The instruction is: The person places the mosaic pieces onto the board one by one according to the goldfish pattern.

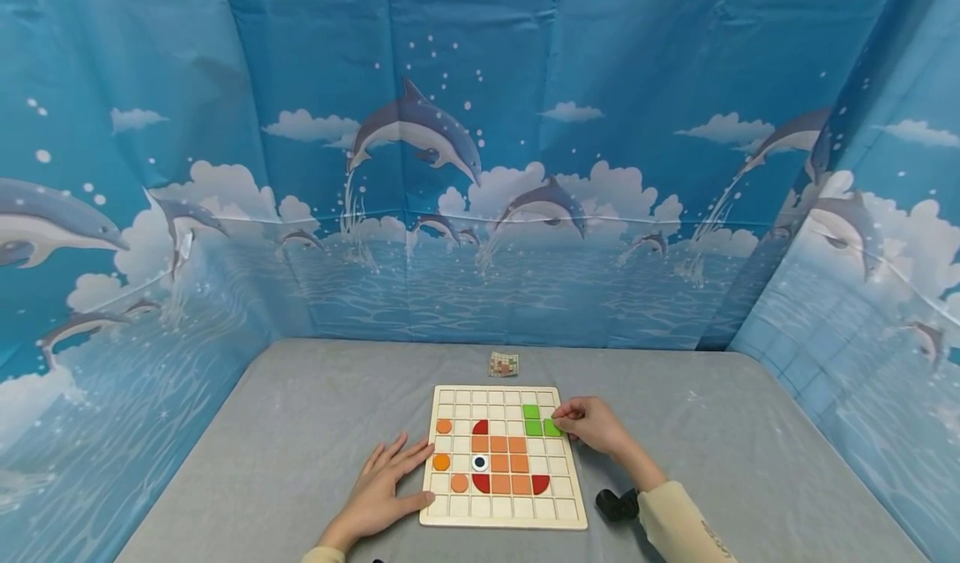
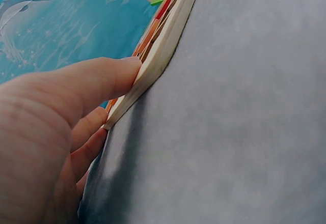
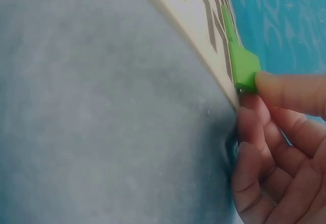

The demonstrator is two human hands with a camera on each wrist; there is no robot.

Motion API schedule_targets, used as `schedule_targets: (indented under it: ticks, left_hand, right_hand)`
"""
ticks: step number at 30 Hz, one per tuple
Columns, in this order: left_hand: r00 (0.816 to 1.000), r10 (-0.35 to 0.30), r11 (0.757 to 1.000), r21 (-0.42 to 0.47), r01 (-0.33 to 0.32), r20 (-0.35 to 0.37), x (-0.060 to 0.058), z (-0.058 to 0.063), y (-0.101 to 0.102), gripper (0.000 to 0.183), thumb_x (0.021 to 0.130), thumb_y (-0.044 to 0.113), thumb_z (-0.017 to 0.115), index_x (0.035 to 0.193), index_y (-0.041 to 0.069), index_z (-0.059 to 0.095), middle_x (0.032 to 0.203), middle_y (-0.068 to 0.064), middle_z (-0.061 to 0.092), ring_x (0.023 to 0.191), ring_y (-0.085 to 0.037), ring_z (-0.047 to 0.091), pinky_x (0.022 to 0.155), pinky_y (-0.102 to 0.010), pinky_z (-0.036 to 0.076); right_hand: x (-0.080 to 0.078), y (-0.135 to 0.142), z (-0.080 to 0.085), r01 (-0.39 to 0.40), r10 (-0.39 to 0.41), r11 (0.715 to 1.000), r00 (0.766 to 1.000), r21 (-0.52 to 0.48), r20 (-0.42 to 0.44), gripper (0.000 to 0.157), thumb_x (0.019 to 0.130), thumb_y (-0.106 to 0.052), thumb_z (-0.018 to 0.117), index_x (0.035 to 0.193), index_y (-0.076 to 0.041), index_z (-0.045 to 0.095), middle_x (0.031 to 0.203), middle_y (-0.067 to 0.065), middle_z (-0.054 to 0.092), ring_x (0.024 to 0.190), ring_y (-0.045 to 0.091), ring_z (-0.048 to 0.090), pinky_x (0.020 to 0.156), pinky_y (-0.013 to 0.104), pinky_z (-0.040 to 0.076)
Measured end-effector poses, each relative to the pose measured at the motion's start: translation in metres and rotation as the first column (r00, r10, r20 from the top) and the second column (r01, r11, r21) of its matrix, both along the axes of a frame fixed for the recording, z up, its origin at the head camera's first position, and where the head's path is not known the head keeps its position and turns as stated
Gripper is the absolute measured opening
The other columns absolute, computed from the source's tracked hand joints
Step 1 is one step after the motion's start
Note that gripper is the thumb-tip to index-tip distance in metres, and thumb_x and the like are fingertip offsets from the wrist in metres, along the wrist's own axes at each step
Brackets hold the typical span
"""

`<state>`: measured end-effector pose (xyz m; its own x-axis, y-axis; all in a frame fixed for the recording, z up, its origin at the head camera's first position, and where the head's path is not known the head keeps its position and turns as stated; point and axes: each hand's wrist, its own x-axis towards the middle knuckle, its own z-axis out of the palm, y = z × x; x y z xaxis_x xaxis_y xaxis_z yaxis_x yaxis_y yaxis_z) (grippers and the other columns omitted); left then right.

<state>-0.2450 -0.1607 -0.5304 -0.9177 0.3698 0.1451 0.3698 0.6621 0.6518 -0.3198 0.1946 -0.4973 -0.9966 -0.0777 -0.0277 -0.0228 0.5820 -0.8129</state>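
Observation:
A pale wooden grid board (image 1: 502, 523) lies on the grey table. My right hand (image 1: 596, 425) pinches a green square tile (image 1: 552, 428) between thumb and finger at the board's right edge; in the right wrist view this green tile (image 3: 245, 66) sits tilted over the grid. Two more green squares (image 1: 531, 411) lie in cells just left of it. Orange squares (image 1: 499, 463), red quarter-circle tiles (image 1: 540, 485), orange discs (image 1: 441, 462) and a round eye tile (image 1: 480, 463) fill other cells. My left hand (image 1: 382, 488), fingers spread, touches the board's left edge with thumb and fingertips.
A small patterned card (image 1: 504, 364) lies behind the board. Near my right forearm rests a black object (image 1: 617, 505), its kind unclear. A blue dolphin-print curtain (image 1: 480, 296) stands around the back and sides of the grey tabletop (image 1: 337, 396).

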Motion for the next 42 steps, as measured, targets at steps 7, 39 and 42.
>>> schedule_targets:
  ticks: [7,39,42]
  left_hand:
    - [1.0,-0.002,1.0,0.005,0.002,-0.002,0.0003,0.0004,0.0001,0.068,0.082,0.049,0.068,0.14,0.017,0.051,0.144,0.0,0.044,0.14,-0.034,0.019,0.108,-0.056,0.002]
    - [1.0,-0.008,1.0,0.021,0.008,0.025,-0.0014,-0.0012,-0.0004,0.069,0.082,0.049,0.068,0.14,0.018,0.05,0.145,0.001,0.042,0.14,-0.034,0.017,0.108,-0.057,0.0]
    - [1.0,-0.011,1.0,0.019,0.01,0.019,-0.0014,-0.0013,-0.0002,0.069,0.082,0.049,0.068,0.14,0.018,0.05,0.145,0.001,0.042,0.14,-0.034,0.018,0.108,-0.057,0.0]
  right_hand:
    - [-0.0012,-0.0005,-0.0007,0.003,-0.003,1.0,1.0,0.008,-0.013,0.006,0.087,-0.009,0.069,0.085,-0.004,0.071,0.071,0.003,0.06,0.061,0.018,0.052,0.053,0.03,0.044]
    - [0.0007,-0.0038,-0.0047,0.011,-0.01,1.0,0.999,0.006,-0.048,0.004,0.083,-0.006,0.072,0.081,-0.005,0.068,0.068,0.002,0.058,0.059,0.016,0.05,0.051,0.028,0.044]
    - [0.0011,-0.0035,-0.0043,0.008,-0.008,1.0,0.998,0.0,-0.054,0.004,0.083,-0.006,0.072,0.081,-0.005,0.068,0.068,0.002,0.058,0.059,0.016,0.051,0.051,0.028,0.045]
